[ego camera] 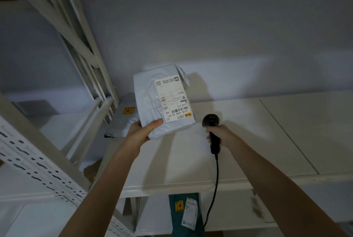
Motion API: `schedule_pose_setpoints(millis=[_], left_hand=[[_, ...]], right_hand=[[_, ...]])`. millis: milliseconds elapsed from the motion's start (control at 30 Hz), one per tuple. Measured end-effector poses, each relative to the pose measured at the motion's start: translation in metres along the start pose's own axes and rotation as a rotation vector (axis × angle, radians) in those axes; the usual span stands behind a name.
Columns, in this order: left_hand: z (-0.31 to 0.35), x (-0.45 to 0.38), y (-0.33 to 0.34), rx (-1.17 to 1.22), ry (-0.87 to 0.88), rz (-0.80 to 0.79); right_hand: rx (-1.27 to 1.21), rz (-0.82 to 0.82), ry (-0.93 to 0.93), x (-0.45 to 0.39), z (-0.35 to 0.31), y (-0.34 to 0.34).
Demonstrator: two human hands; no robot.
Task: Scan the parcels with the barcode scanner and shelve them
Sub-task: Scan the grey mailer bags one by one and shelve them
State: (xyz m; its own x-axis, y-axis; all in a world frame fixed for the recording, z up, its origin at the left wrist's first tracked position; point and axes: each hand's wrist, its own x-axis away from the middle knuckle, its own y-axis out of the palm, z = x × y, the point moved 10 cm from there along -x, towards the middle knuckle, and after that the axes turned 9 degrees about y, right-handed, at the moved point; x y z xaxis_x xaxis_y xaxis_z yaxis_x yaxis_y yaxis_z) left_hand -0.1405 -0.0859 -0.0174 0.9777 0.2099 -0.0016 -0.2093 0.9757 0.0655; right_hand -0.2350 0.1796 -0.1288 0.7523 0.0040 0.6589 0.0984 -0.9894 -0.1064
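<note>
**A parcel in one hand, a scanner in the other**

The left hand (144,129) holds a pale grey parcel (152,101) by its near corner. The thumb lies on top, next to the white label (174,100), and the other fingers are under the bag. The parcel is held up over the white shelf (248,131), with the label facing the camera. The label has a barcode and the letters H306 on it.

The right hand (219,135) is wrapped around the handle of a black barcode scanner (212,131). The scanner's head sits just to the right of the parcel's near edge. Its black cable (214,189) hangs down past the front of the shelf.

Another grey parcel (124,118) with a yellow sticker lies on the shelf, behind the left hand. A dark green parcel (188,215) with a white label sits on the shelf below.
</note>
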Motion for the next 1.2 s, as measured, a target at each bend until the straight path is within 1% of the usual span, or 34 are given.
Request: schedule_pose_setpoints(millis=[100, 167, 233, 367, 467, 533, 700, 867, 1200], left_hand=[[0.003, -0.009, 0.002, 0.04, 0.017, 0.003], [0.002, -0.016, 0.003, 0.074, 0.016, 0.008], [0.001, -0.023, 0.001, 0.074, 0.017, 0.019], [-0.004, -0.037, -0.001, 0.045, 0.017, 0.051], [-0.006, -0.045, 0.004, 0.018, 0.037, 0.049], [-0.008, -0.048, 0.008, 0.011, 0.031, 0.056], [-0.013, -0.051, 0.017, -0.006, 0.015, 0.041], [-0.012, -0.052, 0.019, 0.008, 0.043, 0.049], [-0.006, -0.047, 0.018, -0.002, 0.051, 0.047]], right_hand=[[-0.237, -0.069, 0.058, 0.01, 0.004, 0.006], [-0.321, -0.093, -0.014, 0.028, -0.008, 0.008], [-0.356, -0.114, -0.133, 0.058, -0.024, 0.007], [-0.249, -0.046, -0.345, 0.123, -0.043, -0.002], [-0.16, -0.037, -0.455, 0.166, -0.046, 0.004], [-0.128, -0.052, -0.496, 0.185, -0.046, 0.011], [-0.035, -0.032, -0.522, 0.199, -0.045, 0.019], [0.027, -0.008, -0.504, 0.198, -0.042, 0.021], [-0.018, -0.034, -0.5, 0.192, -0.039, 0.019]])
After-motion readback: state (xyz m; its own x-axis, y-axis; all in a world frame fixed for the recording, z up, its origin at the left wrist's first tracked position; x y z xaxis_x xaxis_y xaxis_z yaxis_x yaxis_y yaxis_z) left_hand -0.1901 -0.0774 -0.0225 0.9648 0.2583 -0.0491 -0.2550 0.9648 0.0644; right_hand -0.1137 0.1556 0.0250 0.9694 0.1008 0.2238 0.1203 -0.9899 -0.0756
